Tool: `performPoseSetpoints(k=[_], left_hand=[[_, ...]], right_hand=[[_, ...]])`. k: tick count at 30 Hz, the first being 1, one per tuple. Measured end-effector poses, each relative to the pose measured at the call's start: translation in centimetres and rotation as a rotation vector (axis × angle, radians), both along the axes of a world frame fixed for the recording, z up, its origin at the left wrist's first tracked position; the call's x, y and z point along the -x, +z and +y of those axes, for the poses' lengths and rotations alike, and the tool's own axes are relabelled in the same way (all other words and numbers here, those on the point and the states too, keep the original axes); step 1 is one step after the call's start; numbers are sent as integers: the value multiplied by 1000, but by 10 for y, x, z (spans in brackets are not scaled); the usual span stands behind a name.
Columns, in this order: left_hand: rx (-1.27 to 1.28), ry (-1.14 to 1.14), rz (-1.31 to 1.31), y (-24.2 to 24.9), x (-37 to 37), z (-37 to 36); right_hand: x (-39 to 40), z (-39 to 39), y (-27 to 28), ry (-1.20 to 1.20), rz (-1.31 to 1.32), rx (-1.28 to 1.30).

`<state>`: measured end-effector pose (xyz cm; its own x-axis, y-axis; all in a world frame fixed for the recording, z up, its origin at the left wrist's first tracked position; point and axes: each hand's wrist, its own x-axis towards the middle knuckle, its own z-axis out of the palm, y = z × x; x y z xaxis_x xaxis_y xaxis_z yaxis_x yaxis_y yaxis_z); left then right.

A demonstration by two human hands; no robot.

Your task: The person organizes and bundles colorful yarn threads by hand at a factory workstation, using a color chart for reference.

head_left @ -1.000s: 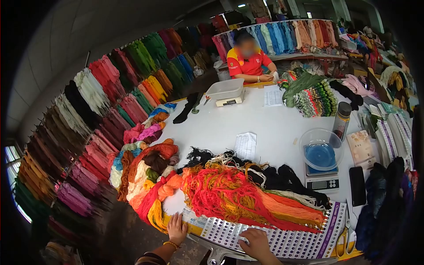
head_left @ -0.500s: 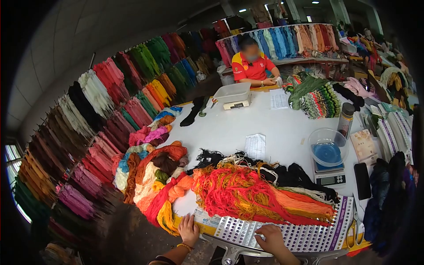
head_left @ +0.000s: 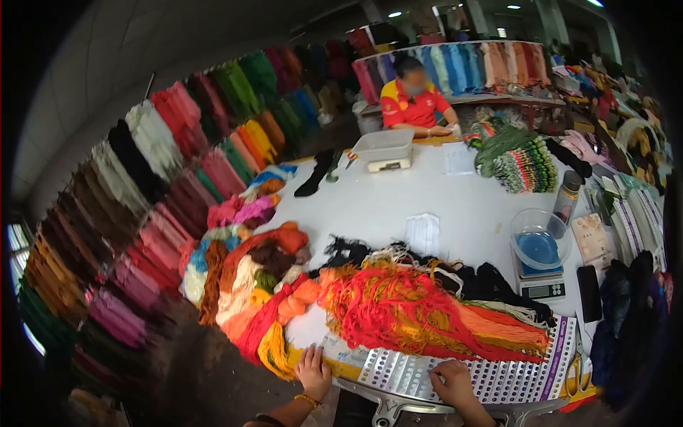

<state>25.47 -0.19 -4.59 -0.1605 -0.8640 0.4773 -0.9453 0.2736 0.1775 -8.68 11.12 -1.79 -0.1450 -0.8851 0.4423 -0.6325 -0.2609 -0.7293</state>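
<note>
My left hand (head_left: 313, 373) lies on the yellow front edge of the table, fingers spread, nothing in it. Just left of it hangs the end of a yellow yarn skein (head_left: 273, 350). My right hand (head_left: 452, 383) rests at the lower edge of a white card with rows of holes (head_left: 398, 371); its fingers are loosely bent with the thumb apart, and I see nothing in them. Across the card, beyond both hands, lies a large tangled bundle of red, orange and mustard yarn (head_left: 398, 309). Black yarn (head_left: 491, 283) lies behind that bundle.
A pile of mixed skeins (head_left: 242, 285) sits at left. At right stand a scale (head_left: 542, 287) with a clear tub (head_left: 538, 249), a phone (head_left: 589, 294), a bottle (head_left: 567, 196) and scissors (head_left: 576, 373). A co-worker (head_left: 413, 107) sits opposite, near another tub (head_left: 384, 146).
The whole view has shifted slightly, so things on the table appear a little further right. Both hands stay near the front edge, and the yarn bundle has not visibly moved.
</note>
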Motion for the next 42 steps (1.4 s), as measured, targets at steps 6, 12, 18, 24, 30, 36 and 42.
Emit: performPoseSetpoints(k=[6,12,18,24,30,36,42], left_hand=[[34,2,46,10,4,3],[-3,-19,100,12,0,2],[-74,-263,256,84,-7,-36],[247,-367,227,116,-27,-241],[228,-73,-165,124,-46,-401],[-152,280,-349,132,-46,-443],[-341,297,-530,140,-41,-449]], right_hand=[[-6,-3,3,-20,-11,-36],[-15,-9,10,-47,34,-47],[-24,-12,3,-138,100,-65],[-24,-10,-11,-183,80,-73],[-41,-25,38,-128,226,-72],[-45,-29,44,-160,248,-129],[-42,-29,42,-180,310,-168]])
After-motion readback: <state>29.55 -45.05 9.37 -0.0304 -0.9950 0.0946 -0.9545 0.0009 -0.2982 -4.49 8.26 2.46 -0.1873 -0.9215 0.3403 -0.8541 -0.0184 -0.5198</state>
